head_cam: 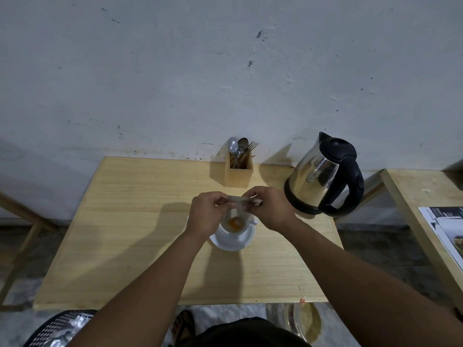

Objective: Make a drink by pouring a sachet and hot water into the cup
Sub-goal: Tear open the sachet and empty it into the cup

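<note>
The desk [130, 246] is bare wood to the left and near edge; the kettle [325, 176] stands close on the right, the cutlery holder [238, 171] behind by the wall. Both forearms reach forward. The left hand [204, 214] and right hand [271, 207] pinch the sachet [244, 201] by its ends, stretched above the cup [234, 225], which sits on a saucer [234, 242] holding orange powder.

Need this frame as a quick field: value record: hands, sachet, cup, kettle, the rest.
left hand: pinches the sachet's left end
right hand: pinches its right end
sachet: held flat above the cup
cup: white, on a saucer, orange powder inside, no water visible
kettle: steel, black handle, lid shut, standing right of the cup, untouched
cutlery holder: wooden, behind the cup, spoons and fork
table: light wood
</note>
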